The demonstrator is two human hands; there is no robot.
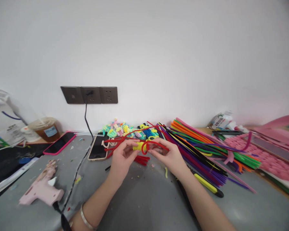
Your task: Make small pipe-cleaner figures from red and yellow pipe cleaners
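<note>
My left hand (124, 153) pinches one end of a small yellow coil of pipe cleaner (139, 146), held above the grey table. At the coil's other end, my right hand (165, 154) is closed on a red pipe cleaner (145, 148) that loops around the yellow. Red stems trail out behind both hands. Just beyond lie a pile of small pastel pipe-cleaner figures (120, 129) and a blue and yellow figure (148, 131). Short red pieces (142, 160) rest below the coil.
Bundled colourful pipe cleaners (207, 157) and a yellow-black cutter (208, 185) lie right. At left are a pink glue gun (42, 191) with its cord, a pink-cased phone (60, 143) and a drink cup (47, 130). Another phone (98, 147) sits behind my left hand.
</note>
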